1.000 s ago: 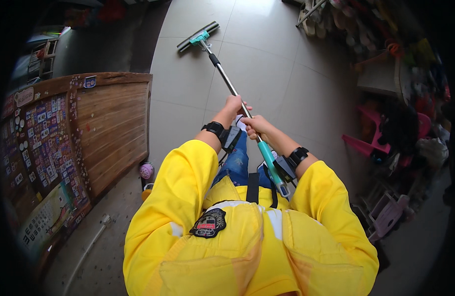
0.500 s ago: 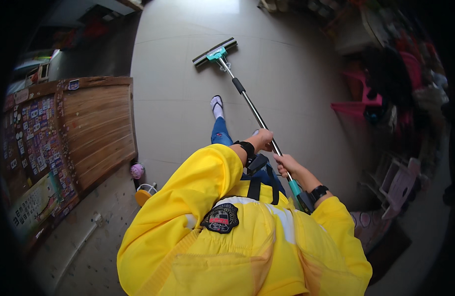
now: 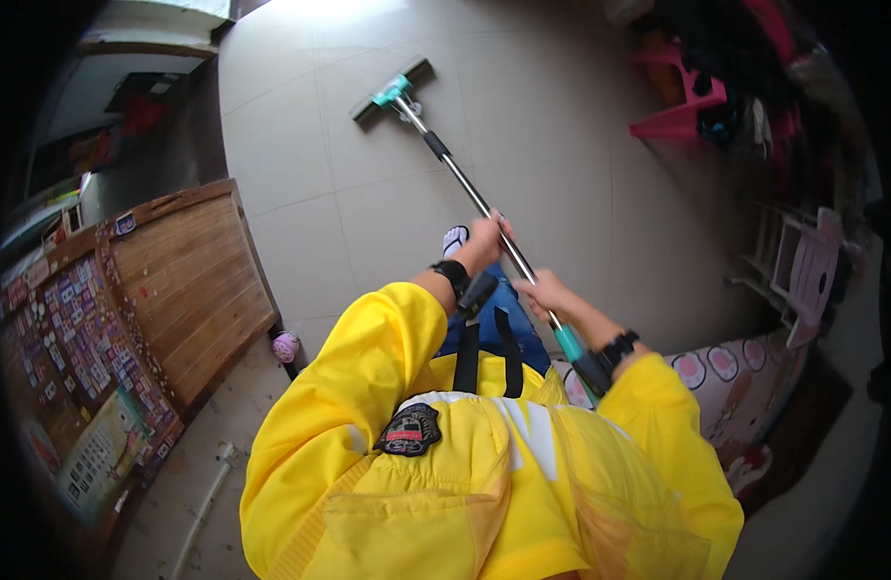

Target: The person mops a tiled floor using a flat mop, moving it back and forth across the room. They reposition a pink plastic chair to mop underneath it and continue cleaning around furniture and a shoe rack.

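Note:
A sponge mop (image 3: 445, 164) with a steel pole and a teal-and-grey head (image 3: 391, 91) slants from my right side toward the far left. Its flat head rests on the tiled floor (image 3: 552, 126). My left hand (image 3: 486, 240) is wrapped round the middle of the pole. Lower down, my right hand (image 3: 544, 294) grips the same pole, just above its teal grip section (image 3: 567, 342). Both wrists carry black bands. Beneath the pole, one foot in a striped sock and sandal (image 3: 455, 240) shows; the other foot is hidden.
On the left stands a wooden panel (image 3: 180, 280) covered partly in stickers, with a pink ball (image 3: 286, 345) by its corner. A pink stool (image 3: 682, 97) is at the far right. Nearer right are a pale pink chair (image 3: 803, 266) and a paw-print cloth (image 3: 726, 372).
The view has turned and moved forward. The mop head now appears farther left and higher, and the stretched-out foot is drawn in under the pole. Both hands keep their grip.

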Action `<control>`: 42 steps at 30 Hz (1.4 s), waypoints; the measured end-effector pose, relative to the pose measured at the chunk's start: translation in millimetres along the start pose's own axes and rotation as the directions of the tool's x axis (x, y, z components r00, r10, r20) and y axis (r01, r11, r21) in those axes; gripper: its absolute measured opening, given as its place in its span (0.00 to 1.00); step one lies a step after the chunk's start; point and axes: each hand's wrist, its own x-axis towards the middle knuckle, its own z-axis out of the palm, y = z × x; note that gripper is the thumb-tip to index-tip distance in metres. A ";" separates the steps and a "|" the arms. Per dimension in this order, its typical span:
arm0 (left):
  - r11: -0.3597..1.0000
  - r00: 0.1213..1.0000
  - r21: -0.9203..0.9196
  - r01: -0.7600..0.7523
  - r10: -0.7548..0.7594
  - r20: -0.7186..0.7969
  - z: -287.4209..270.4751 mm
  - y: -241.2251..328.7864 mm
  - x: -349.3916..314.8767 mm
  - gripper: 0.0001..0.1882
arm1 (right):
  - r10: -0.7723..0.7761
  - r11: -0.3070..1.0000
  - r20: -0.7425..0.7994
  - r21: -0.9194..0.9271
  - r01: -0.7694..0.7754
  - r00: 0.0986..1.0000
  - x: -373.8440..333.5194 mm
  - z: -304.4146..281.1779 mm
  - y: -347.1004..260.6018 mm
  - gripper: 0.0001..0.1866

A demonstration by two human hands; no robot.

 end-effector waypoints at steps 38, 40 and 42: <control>0.979 0.981 0.183 0.087 -0.052 -0.186 -136.7 -82.2 9.2 0.17 | -0.265 0.941 -0.100 -0.245 0.235 0.959 10.7 82.2 167.0 0.15; 0.964 0.971 0.244 -0.104 0.151 -0.184 -141.6 -31.1 29.7 0.19 | -0.271 0.962 0.021 -0.008 0.271 0.962 43.6 89.2 125.9 0.17; 0.968 0.964 0.184 -0.173 0.204 -0.171 -142.9 5.0 36.5 0.19 | -0.187 0.970 0.080 0.175 0.171 0.979 65.1 100.1 90.7 0.17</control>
